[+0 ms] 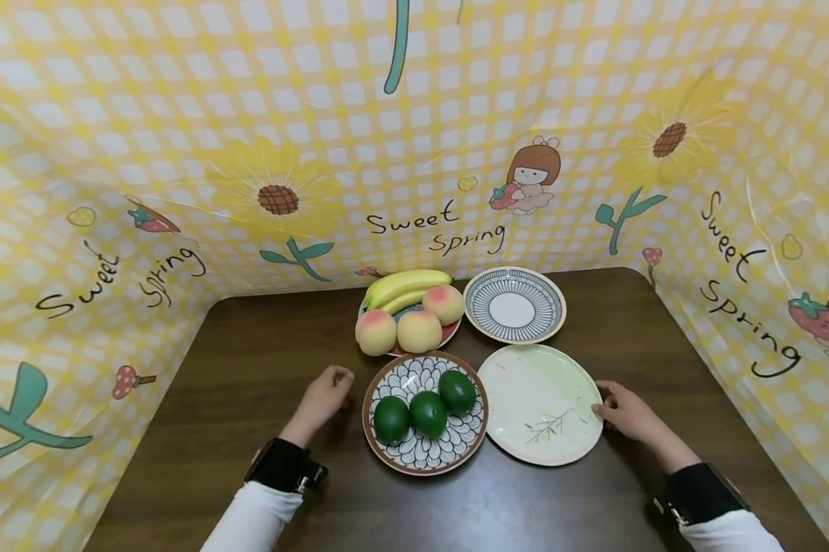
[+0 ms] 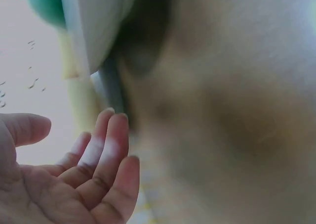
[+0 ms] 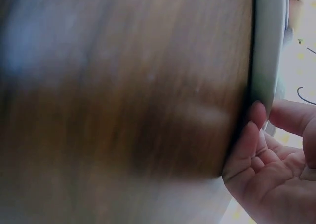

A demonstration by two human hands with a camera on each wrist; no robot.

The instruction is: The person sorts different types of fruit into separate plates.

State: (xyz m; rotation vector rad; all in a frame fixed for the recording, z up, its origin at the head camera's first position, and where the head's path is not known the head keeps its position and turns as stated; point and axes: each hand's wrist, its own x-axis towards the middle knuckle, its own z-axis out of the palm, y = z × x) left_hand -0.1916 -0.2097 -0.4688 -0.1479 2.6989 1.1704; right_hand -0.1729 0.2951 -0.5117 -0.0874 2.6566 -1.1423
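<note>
My right hand (image 1: pixel 626 414) pinches the right rim of a flat pale green plate (image 1: pixel 518 399) with a leaf-sprig print. In the right wrist view the thumb lies over the plate's rim (image 3: pixel 269 51) and the fingertips (image 3: pixel 256 115) are at its underside. My left hand (image 1: pixel 323 399), fingers loosely bent and holding nothing, hovers or rests left of a brown-rimmed plate (image 1: pixel 431 460) with a black-and-white petal pattern; contact with the table cannot be told. Three smooth dark green oval fruits (image 1: pixel 428 415), like avocados, lie on that plate. The left palm (image 2: pixel 64 184) appears bare.
Behind the petal plate, a smaller plate (image 1: pixel 450 332) bears bananas (image 1: pixel 407 287) and three peaches (image 1: pixel 419 331). A striped blue-and-white dish (image 1: pixel 512 310) stands to its right, behind the green plate. Yellow checked cloth (image 1: pixel 414 169) surrounds the dark wooden table (image 1: pixel 248 345).
</note>
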